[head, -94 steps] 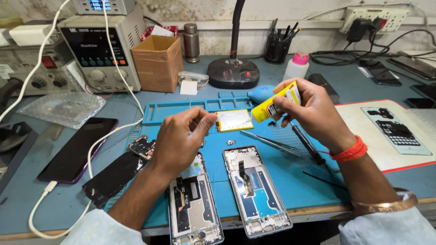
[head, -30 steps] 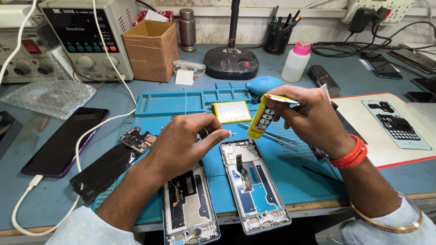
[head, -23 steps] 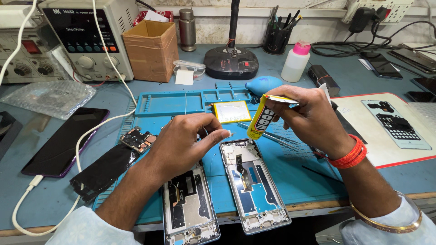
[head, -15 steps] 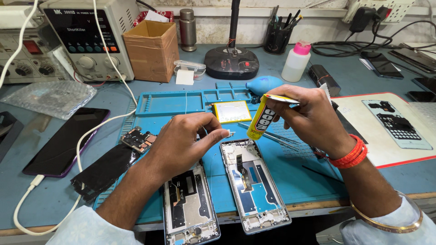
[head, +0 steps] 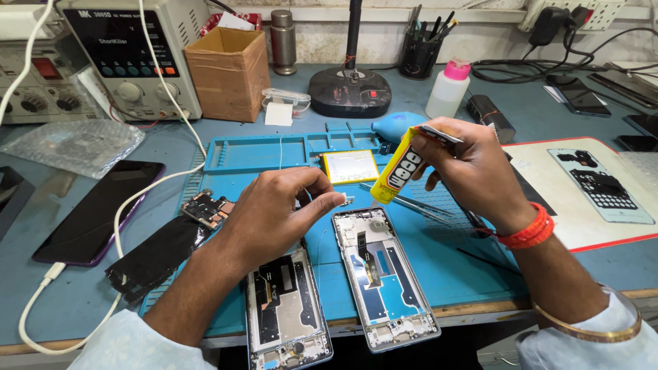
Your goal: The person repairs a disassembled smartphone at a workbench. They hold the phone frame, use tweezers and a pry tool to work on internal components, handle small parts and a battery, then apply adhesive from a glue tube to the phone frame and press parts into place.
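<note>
My right hand [head: 473, 171] grips a yellow glue tube [head: 397, 168], tilted with its nozzle pointing down-left. The nozzle nearly meets a tiny part [head: 345, 200] pinched between thumb and forefinger of my left hand [head: 274, 209]. Both hover just above the top end of the right opened phone frame [head: 384, 277]. A second opened phone frame [head: 286, 312] lies to its left, partly under my left wrist. A flat yellow-edged battery [head: 351, 166] lies on the blue work mat [head: 445, 260] behind the hands.
Metal tweezers [head: 418, 203] lie right of the nozzle. A small circuit board [head: 205, 207] and a black back cover [head: 161, 257] sit left. A dark phone [head: 96, 209] on a white cable, a cardboard box [head: 229, 62], a power supply [head: 133, 55] and a white bottle [head: 449, 89] stand around.
Earlier both hands were higher, close over the battery; they have since come down toward the right phone frame. Over the last second nothing visibly moved.
</note>
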`<action>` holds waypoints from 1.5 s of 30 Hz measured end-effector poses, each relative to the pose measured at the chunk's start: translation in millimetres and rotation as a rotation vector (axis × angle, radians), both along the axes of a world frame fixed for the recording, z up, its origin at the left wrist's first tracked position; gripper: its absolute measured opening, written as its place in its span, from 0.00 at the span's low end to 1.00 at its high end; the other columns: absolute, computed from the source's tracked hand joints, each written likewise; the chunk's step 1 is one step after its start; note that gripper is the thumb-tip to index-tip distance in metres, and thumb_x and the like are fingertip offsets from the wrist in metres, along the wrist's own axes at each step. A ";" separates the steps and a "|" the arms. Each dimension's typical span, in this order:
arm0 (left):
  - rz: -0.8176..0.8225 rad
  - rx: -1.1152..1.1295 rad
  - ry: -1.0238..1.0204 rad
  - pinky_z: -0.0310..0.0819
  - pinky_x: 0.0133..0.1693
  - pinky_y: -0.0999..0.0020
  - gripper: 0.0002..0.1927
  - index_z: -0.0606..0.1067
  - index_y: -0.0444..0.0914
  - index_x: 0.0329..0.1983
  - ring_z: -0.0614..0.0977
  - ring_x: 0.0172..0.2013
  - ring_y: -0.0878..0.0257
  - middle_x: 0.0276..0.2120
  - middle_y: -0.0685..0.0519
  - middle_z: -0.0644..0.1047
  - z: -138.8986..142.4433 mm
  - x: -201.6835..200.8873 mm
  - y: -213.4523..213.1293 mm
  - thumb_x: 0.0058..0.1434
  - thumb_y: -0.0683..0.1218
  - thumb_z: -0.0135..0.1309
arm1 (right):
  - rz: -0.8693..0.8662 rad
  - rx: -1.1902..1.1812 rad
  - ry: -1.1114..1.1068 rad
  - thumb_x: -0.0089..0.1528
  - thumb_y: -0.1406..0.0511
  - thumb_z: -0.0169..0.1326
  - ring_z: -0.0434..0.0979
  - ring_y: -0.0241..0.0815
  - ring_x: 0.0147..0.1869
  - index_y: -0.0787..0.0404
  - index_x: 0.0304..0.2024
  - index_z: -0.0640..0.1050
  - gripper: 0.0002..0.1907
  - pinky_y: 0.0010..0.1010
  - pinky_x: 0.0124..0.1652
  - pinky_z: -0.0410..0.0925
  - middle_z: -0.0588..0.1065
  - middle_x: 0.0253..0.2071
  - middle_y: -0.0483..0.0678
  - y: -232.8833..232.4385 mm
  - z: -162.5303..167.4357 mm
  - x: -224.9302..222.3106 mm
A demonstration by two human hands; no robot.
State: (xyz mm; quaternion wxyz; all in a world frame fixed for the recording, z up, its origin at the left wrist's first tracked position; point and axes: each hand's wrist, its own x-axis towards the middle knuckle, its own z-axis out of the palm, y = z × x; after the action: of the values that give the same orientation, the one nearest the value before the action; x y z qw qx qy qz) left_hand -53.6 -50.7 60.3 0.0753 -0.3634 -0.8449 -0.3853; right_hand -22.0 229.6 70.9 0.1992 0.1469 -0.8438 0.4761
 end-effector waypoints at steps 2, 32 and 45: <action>0.000 0.002 0.009 0.76 0.34 0.61 0.16 0.80 0.37 0.33 0.84 0.30 0.59 0.28 0.50 0.82 0.3 -0.1 -0.7 0.60 0.56 0.60 | -0.007 -0.010 -0.023 0.68 0.63 0.53 0.82 0.32 0.35 0.64 0.45 0.80 0.11 0.25 0.28 0.74 0.81 0.36 0.46 -0.1 -3.0 -3.5; 0.010 -0.022 0.030 0.76 0.34 0.61 0.16 0.80 0.38 0.33 0.84 0.30 0.60 0.27 0.51 0.82 0.5 -0.3 -0.3 0.60 0.55 0.60 | -0.004 0.029 -0.060 0.68 0.62 0.54 0.82 0.33 0.35 0.64 0.44 0.80 0.11 0.25 0.28 0.75 0.82 0.35 0.47 -0.8 -9.7 -11.4; 0.048 -0.039 0.024 0.76 0.35 0.61 0.16 0.81 0.38 0.34 0.83 0.29 0.60 0.28 0.51 0.83 1.5 0.0 -1.8 0.61 0.56 0.59 | 0.017 0.058 -0.061 0.68 0.62 0.53 0.79 0.31 0.33 0.63 0.44 0.80 0.11 0.24 0.27 0.74 0.81 0.34 0.46 0.3 -5.7 -8.4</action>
State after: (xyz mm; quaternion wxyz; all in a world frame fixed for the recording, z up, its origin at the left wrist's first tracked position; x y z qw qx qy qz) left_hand -53.6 -52.4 61.8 0.0877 -0.3491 -0.8598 -0.3623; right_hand -30.4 229.9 65.2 0.1652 0.1451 -0.8616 0.4575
